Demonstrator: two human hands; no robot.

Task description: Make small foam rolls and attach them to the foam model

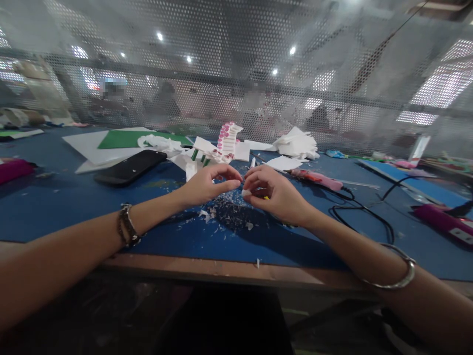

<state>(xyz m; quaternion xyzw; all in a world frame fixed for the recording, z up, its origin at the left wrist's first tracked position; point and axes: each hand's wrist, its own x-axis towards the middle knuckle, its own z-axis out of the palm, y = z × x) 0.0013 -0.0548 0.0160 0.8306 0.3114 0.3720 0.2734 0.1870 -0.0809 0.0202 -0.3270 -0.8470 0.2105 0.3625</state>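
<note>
Over the middle of the blue table, my left hand (210,185) and my right hand (280,194) nearly meet at the fingertips. The left thumb and fingers curl into a pinch; whatever lies between their tips is too small to make out. A small white piece (246,193) shows at the right thumb and fingertips, which are closed. Something yellow (266,198) peeks out under the right hand, mostly hidden by it. White shavings and scraps (231,209) are strewn below both hands.
Behind the hands stands a white holder with pink-tipped pieces (228,140). A black phone (131,167) lies left, near a green sheet (129,139). Crumpled white tissue (296,143), a pink corded tool (316,179) and a purple power strip (445,222) are right. A perforated screen (221,64) rises behind.
</note>
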